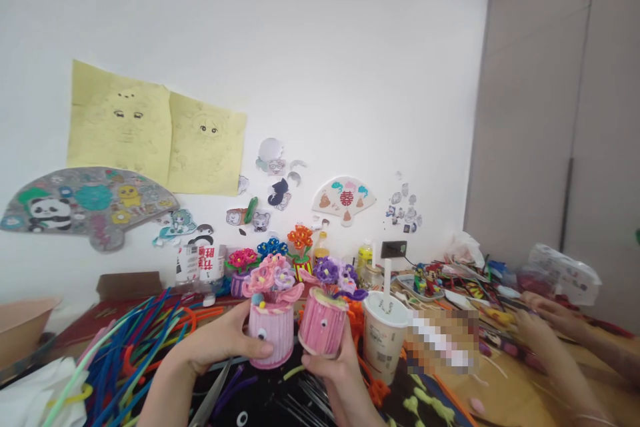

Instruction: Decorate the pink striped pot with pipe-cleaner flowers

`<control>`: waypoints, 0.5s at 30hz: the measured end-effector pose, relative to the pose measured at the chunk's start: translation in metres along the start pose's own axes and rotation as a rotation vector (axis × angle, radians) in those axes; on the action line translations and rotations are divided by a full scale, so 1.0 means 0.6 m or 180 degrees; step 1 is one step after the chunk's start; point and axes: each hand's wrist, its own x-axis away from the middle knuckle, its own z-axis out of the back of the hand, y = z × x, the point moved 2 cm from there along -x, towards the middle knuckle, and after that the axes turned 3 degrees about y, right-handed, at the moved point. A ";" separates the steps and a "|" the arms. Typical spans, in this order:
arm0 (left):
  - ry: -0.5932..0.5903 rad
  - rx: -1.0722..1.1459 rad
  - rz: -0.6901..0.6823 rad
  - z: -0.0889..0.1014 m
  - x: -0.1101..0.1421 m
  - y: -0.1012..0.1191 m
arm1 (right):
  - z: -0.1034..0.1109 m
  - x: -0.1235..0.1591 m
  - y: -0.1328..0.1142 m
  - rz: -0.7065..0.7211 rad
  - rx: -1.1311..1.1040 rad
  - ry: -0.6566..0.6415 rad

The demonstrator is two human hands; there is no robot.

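Note:
My left hand (235, 337) is closed round a light pink pipe-cleaner flowerpot (277, 337) with a googly eye and pink flowers. In my right hand (340, 360) is a darker pink pipe-cleaner flowerpot (320, 330), also with a googly eye, holding purple flowers. The two pots are side by side above the table, the right one slightly tilted. Below them lie scissors (210, 397), partly hidden by my left forearm, and a loose googly eye (242, 419) on a black surface.
Colourful pipe cleaners (120, 353) heap at the left. A paper cup with a straw (385, 333) stands right of my hands. Behind are more flowerpots, including one with orange flowers (301, 240), and bottles (366, 255). Another person's hands (540, 327) work at the right.

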 end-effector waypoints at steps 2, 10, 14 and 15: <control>0.0005 -0.0030 0.0015 0.002 0.002 0.002 | -0.002 0.001 -0.002 -0.0029 -0.0029 -0.0041; 0.0215 -0.0174 0.0012 0.016 -0.003 -0.007 | -0.004 0.004 0.007 -0.0148 -0.0134 -0.0069; 0.0430 -0.0209 -0.0063 0.010 0.002 0.009 | -0.004 0.006 0.004 -0.0052 -0.0145 0.0038; 0.0460 -0.0155 -0.0129 0.007 0.004 0.014 | -0.005 0.007 0.002 -0.0051 -0.0136 0.0051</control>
